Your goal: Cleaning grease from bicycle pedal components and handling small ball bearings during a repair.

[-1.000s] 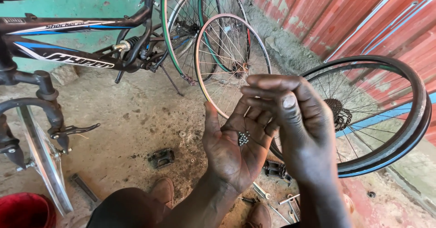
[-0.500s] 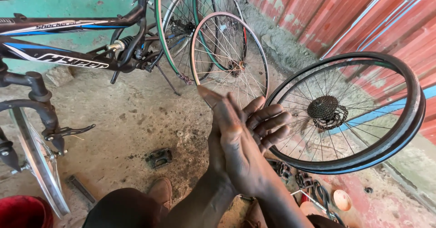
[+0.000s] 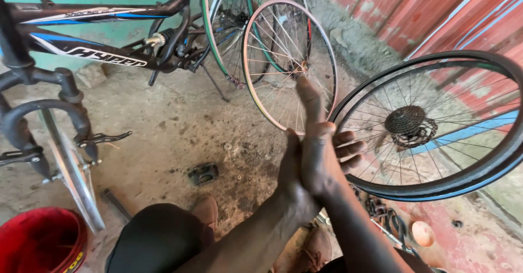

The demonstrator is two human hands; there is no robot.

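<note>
While the palms were apart a second ago, with small dark beads lying in the open left palm, I now see my left hand [image 3: 294, 169] and right hand [image 3: 321, 148] pressed flat together, palm to palm. The beads are out of sight, so I cannot tell whether they sit between the palms. The right hand's fingers [image 3: 308, 99] stretch straight up, and the left hand's fingertips [image 3: 348, 148] poke out sideways from behind it. Neither hand grips anything that shows.

Just right of the hands stands a tyred rear wheel [image 3: 436, 126] with its sprocket cluster [image 3: 408, 126], and it now fills more of the view than before. Beyond the fingertips leans a bare rim [image 3: 261, 88]. A black pedal [image 3: 202, 173] lies on the concrete floor [image 3: 163, 120] to the left of the hands. Farther left stand a bicycle frame [image 3: 98, 55] and a red bucket [image 3: 41, 243].
</note>
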